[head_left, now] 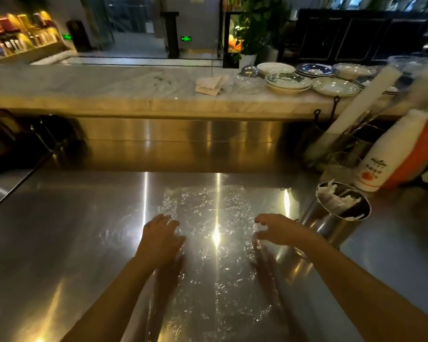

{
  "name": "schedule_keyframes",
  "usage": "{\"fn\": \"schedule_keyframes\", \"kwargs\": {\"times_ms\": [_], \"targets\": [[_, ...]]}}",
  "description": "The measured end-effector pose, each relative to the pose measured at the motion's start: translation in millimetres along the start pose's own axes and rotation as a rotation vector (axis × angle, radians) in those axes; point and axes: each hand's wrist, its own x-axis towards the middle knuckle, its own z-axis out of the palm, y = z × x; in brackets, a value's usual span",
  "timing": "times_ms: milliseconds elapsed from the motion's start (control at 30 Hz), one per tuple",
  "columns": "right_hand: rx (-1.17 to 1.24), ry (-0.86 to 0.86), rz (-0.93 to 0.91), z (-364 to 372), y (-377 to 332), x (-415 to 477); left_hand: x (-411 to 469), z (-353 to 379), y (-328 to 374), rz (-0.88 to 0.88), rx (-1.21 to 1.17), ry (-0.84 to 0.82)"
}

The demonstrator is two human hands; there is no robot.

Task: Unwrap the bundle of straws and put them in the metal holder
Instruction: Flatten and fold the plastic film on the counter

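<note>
A crinkled sheet of clear plastic wrap [208,233] lies spread flat on the steel counter [72,243]. My left hand [162,236] rests palm down on the sheet's left edge, fingers apart. My right hand [279,230] hovers over the sheet's right edge with fingers curled and spread; I cannot tell whether it pinches the film. To the right stands the round metal holder [331,218], tilted slightly in the wide view, with paper-wrapped straws [339,201] standing inside it. No loose straws show on the wrap.
A white bottle with an orange label [391,156] and a tall white roll [356,107] stand behind the holder. On the marble ledge [109,82] behind the counter are stacked plates [311,80] and folded napkins [210,85]. Dark equipment sits at the far left.
</note>
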Motion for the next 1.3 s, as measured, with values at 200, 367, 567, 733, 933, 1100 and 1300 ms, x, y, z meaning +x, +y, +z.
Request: {"fn": "schedule_keyframes", "kwargs": {"times_ms": [200,367,567,733,933,1100,1300], "targets": [[-0.022,0.35,-0.113,-68,-18,-47,34,-49,101,0.304,-0.239,0.061],[-0.005,0.639,-0.091,-101,7,-85,53,-59,183,0.494,-0.325,0.114],[-0.021,0.83,0.031,-100,54,-110,55,-43,249,0.618,-0.424,0.035],[0.089,0.708,0.1,-94,74,-116,50,-22,273,0.688,-0.408,-0.032],[-0.005,0.705,0.072,-94,85,-109,53,-4,278,0.841,-0.113,0.003],[-0.044,0.599,0.072,-100,84,-103,60,-12,277,0.889,-0.14,-0.145],[0.024,0.657,-0.069,-104,92,-106,52,-15,273,0.813,-0.26,0.037]]}}
